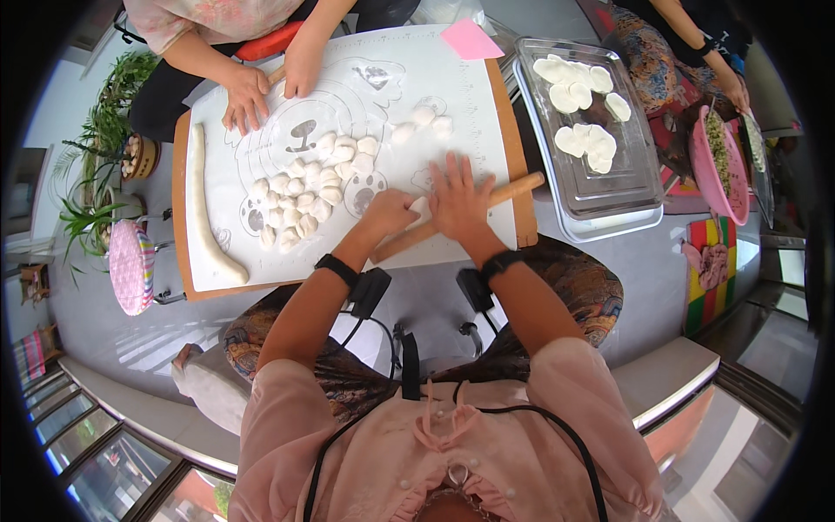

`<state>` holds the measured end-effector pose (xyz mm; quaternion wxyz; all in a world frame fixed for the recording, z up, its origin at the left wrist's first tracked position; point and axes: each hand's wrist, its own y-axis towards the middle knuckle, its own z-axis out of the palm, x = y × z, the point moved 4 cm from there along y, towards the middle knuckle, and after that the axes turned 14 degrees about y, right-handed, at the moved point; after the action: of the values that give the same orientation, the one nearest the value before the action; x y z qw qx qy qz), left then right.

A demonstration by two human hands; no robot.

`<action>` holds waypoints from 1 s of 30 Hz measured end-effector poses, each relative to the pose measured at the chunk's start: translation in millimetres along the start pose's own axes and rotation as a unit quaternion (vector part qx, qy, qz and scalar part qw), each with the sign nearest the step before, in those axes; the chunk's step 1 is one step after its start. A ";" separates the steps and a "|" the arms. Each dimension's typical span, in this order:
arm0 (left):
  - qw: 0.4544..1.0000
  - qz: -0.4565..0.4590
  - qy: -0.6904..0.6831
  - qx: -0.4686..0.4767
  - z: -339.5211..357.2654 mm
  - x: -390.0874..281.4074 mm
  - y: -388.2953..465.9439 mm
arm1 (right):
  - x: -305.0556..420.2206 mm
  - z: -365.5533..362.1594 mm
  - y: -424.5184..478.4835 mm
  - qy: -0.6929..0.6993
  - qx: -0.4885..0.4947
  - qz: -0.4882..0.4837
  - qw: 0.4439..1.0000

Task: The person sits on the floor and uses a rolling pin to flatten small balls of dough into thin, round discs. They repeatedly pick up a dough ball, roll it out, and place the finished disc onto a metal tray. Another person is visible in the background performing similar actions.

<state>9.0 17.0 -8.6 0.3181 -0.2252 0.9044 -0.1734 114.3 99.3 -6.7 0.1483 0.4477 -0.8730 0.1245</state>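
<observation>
My left hand (391, 212) pinches the edge of a small dough round (419, 209) on the white printed pastry mat (261, 267). Flat and with fingers spread, my right hand (460, 196) rests its palm on a wooden rolling pin (404, 241). The pin lies slantwise, its far end (518, 188) reaching past the mat's right side. Part of the dough round is hidden by my right hand. Left of my hands lies a cluster of small dough pieces (303, 196). Several flattened pieces (424, 121) sit farther up the mat.
A dough rope (205, 209) lies along the mat's left side. Across the table, a person's hands (271, 85) work a second rolling pin (276, 75). To the right, a clear plastic tray (580, 189) bears dough wrappers (574, 85). Another person's hand (736, 91) is near a pink basin (734, 189) of chopped filling.
</observation>
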 end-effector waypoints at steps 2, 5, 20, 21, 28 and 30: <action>0.993 0.051 0.088 -0.063 -11.7 -20.0 0.0 | -2.1 3.9 27.6 0.007 -0.041 0.012 0.999; 0.996 0.020 0.073 -0.040 -21.6 -33.2 2.1 | 0.2 1.2 48.5 0.055 -0.075 -0.020 0.995; 0.992 0.025 0.055 -0.114 -13.2 -9.0 7.2 | 7.5 6.9 52.1 0.059 -0.118 -0.055 0.990; 0.991 0.008 0.046 -0.125 -12.3 -1.9 10.4 | 10.8 10.6 46.0 0.087 -0.112 -0.075 0.987; 0.975 -0.065 -0.214 0.003 13.8 34.2 -1.2 | 9.8 3.1 -40.3 0.034 0.004 -0.068 0.997; 0.998 0.020 -0.062 0.005 10.6 31.6 4.1 | 7.0 4.5 -9.8 0.042 -0.032 -0.063 0.997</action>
<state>-7.3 2.2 -34.0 0.3783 -0.2155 0.8864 -0.1573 117.8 86.8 -7.5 0.2063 0.4909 -0.8399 0.1054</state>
